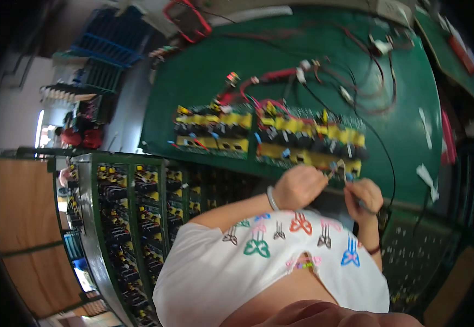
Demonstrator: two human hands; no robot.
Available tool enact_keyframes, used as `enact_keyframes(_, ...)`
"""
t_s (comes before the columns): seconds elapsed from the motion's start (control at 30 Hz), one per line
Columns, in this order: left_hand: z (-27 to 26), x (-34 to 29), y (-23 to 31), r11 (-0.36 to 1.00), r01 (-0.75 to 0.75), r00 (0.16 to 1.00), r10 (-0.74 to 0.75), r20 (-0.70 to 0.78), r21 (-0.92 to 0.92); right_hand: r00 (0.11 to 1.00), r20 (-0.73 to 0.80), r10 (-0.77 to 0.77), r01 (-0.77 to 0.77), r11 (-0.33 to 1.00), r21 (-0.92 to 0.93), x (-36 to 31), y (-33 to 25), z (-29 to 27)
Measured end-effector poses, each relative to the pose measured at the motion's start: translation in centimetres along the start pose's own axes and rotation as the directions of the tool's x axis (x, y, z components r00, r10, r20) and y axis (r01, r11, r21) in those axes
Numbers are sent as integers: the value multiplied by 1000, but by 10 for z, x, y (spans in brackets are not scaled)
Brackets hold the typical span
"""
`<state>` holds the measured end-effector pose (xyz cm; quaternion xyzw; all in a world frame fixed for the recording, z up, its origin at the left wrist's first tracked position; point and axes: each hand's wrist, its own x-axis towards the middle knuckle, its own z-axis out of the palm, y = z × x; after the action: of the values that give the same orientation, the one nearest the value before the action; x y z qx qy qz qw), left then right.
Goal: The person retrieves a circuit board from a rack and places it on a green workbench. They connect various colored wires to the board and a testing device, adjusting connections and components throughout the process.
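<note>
Two circuit boards with yellow and black parts lie side by side on the green worktop: a left board [213,131] and a longer right board [302,128]. At the near right edge of the right board, my left hand [300,186] is closed in a pinch, its fingertips on something small and thin. My right hand [364,196] is closed just beside it, round something slim and dark whose kind I cannot make out. Pale thin ends show between the two hands, blurred. A thin black cable [376,136] runs down the worktop close to my right hand.
Red and black wires with white connectors [304,68] spread over the worktop [204,71]. A red-framed meter [190,20] lies at the far left. A green rack [133,218] full of similar boards stands at my left. Blue crates [109,41] sit beyond it.
</note>
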<state>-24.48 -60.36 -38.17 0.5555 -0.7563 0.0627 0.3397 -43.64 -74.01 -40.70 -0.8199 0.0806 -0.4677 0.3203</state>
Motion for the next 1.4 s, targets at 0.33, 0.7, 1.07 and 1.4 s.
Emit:
enact_keyframes(0.33, 4, -2, 4, 999, 52, 997, -52, -52, 6, 1000, 17, -1, 1, 1000, -14, 5, -6, 3)
enact_keyframes(0.7, 1, 0, 5, 998, 43, 999, -43, -2, 48, 997, 42, 66, -64, 996, -60, 0, -7, 2)
enact_keyframes(1.07, -4, 3, 1, 999, 43, 998, -43, 42, -2, 997, -61, 45, -48, 998, -48, -3, -7, -7)
enact_keyframes(1.4, 2, 5, -3, 998, 49, 999, -50, -16, -51, 973, -181, 141, -133, 990, 57, -15, 2, -10)
